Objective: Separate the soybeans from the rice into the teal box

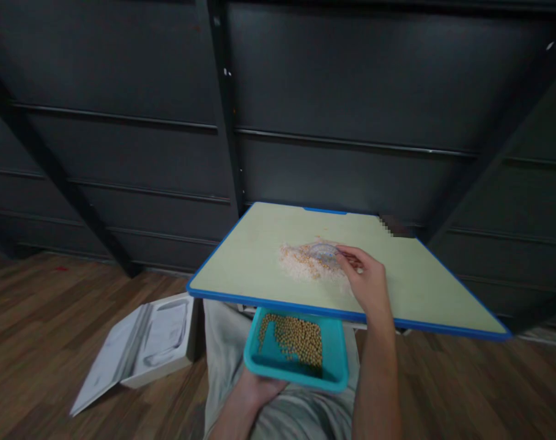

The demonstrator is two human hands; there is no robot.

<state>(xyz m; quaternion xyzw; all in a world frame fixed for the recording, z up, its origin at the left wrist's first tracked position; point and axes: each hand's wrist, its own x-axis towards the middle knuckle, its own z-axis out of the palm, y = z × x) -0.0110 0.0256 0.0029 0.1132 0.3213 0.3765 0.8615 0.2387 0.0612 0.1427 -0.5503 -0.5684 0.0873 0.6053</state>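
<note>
My right hand [364, 276] is closed on the rim of a small clear dish [326, 252], which is tilted low over a spread pile of white rice grains [300, 266] mixed with yellowish beans. The pile lies on a pale green folding table [424, 281] with a blue edge. In front of the table's near edge, my left hand [263, 386] holds a turquoise plastic tray [333, 357] from below, its fingers mostly hidden under it. Inside the tray, many round tan beans [300, 339] lie toward the back and middle. Whether the dish contains anything is hard to make out.
An open white box [165, 342] with papery contents lies on the wooden floor [39, 318] to the left. A dark panelled wall [351, 91] stands behind the table. My legs [225, 348] are under the tray, close to the table edge.
</note>
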